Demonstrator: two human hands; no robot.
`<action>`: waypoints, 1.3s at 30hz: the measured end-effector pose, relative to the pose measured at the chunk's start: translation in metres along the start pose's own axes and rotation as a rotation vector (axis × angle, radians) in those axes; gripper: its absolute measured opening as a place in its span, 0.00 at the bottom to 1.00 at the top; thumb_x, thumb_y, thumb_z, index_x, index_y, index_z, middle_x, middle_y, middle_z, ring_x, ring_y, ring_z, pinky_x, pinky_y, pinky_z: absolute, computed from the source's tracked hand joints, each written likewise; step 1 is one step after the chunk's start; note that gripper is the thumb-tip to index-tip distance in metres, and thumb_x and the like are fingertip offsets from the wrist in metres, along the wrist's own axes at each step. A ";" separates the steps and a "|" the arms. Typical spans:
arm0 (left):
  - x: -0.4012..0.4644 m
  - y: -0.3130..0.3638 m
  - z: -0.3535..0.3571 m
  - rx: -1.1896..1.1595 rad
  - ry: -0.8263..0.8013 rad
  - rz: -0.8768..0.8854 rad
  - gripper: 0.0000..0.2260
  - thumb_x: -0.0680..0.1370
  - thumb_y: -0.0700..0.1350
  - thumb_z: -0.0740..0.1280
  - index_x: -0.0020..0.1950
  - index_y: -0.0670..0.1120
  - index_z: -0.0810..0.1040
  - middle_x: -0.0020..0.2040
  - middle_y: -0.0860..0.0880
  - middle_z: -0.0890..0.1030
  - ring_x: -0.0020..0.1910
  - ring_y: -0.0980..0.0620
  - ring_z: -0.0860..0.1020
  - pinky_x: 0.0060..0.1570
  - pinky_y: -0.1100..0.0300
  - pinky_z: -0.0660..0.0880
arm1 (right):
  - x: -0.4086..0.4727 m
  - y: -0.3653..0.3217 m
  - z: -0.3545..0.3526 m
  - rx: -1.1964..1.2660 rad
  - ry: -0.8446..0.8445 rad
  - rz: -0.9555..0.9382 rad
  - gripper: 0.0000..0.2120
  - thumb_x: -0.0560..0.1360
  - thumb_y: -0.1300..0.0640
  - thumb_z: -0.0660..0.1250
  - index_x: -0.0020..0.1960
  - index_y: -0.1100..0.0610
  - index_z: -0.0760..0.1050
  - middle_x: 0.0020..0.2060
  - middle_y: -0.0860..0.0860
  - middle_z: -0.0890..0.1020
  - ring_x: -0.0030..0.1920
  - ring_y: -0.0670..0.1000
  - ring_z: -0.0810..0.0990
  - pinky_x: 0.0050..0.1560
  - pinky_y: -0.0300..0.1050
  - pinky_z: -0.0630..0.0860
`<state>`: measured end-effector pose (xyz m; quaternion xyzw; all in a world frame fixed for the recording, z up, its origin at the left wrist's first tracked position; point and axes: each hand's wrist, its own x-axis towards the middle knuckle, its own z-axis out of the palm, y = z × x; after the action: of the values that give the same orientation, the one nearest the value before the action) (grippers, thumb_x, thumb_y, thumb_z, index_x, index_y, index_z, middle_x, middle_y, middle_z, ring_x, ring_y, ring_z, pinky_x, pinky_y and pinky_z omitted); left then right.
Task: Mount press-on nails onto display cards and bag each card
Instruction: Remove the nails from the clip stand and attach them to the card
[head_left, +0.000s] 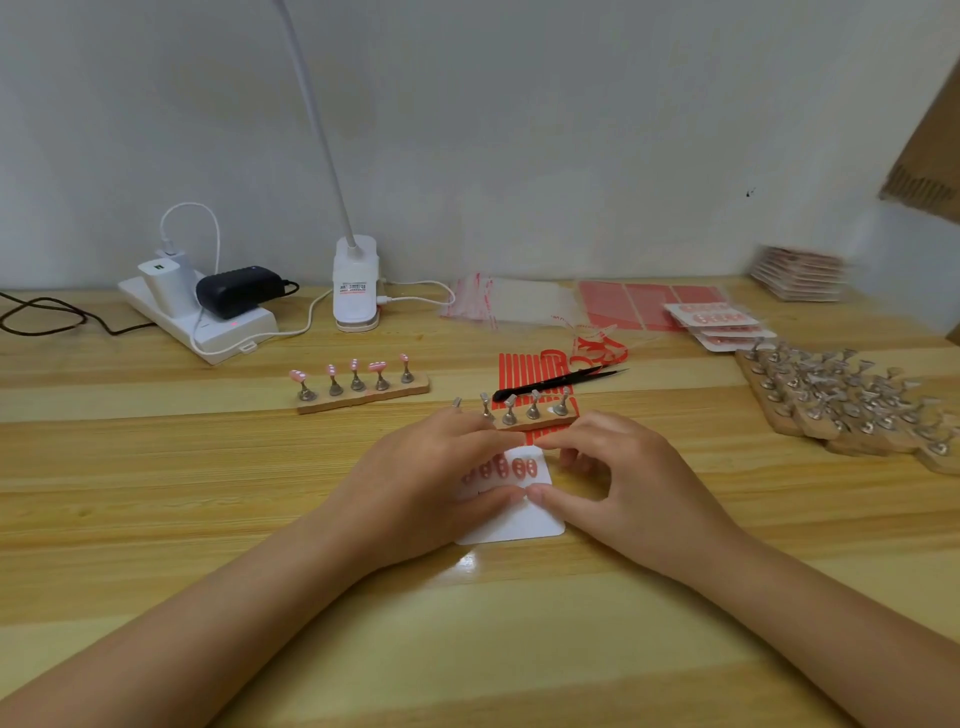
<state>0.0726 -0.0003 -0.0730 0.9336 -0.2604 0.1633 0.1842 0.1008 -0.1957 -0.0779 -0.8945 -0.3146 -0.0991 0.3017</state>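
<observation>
Power strip (208, 322), far-left worktop edge | nail stand with pink nails (363, 387) | left hand (415, 483), fingers pinching white display card (519, 525), mid-worktop | right hand (618, 478), fingers pinching same card | empty stands (852, 405), right edge.

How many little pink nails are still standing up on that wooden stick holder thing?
5. They stand in a row on the wooden holder left of the hands: nail one, two, three, four, five. None seems hidden.
</observation>
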 end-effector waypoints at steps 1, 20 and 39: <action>0.000 0.000 -0.001 -0.007 0.004 -0.005 0.18 0.72 0.54 0.69 0.59 0.48 0.79 0.48 0.52 0.80 0.45 0.57 0.74 0.34 0.68 0.68 | 0.000 0.000 0.000 -0.019 -0.009 -0.001 0.19 0.68 0.43 0.69 0.56 0.50 0.79 0.40 0.41 0.75 0.43 0.41 0.73 0.48 0.38 0.70; -0.004 -0.006 -0.017 -0.262 -0.278 -0.196 0.31 0.64 0.63 0.72 0.60 0.71 0.58 0.54 0.71 0.67 0.57 0.73 0.64 0.51 0.77 0.65 | 0.008 0.006 -0.002 0.132 0.149 0.065 0.06 0.73 0.57 0.67 0.49 0.50 0.79 0.39 0.43 0.76 0.41 0.40 0.73 0.41 0.27 0.67; -0.007 -0.010 -0.009 -0.182 -0.185 -0.106 0.32 0.64 0.70 0.68 0.64 0.61 0.67 0.57 0.66 0.70 0.57 0.68 0.67 0.54 0.75 0.64 | 0.042 0.032 -0.030 0.070 -0.032 0.029 0.12 0.69 0.57 0.73 0.52 0.58 0.81 0.36 0.41 0.77 0.36 0.37 0.74 0.39 0.25 0.68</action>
<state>0.0702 0.0143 -0.0708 0.9366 -0.2401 0.0420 0.2517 0.1539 -0.2119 -0.0540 -0.8895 -0.3095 -0.0693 0.3289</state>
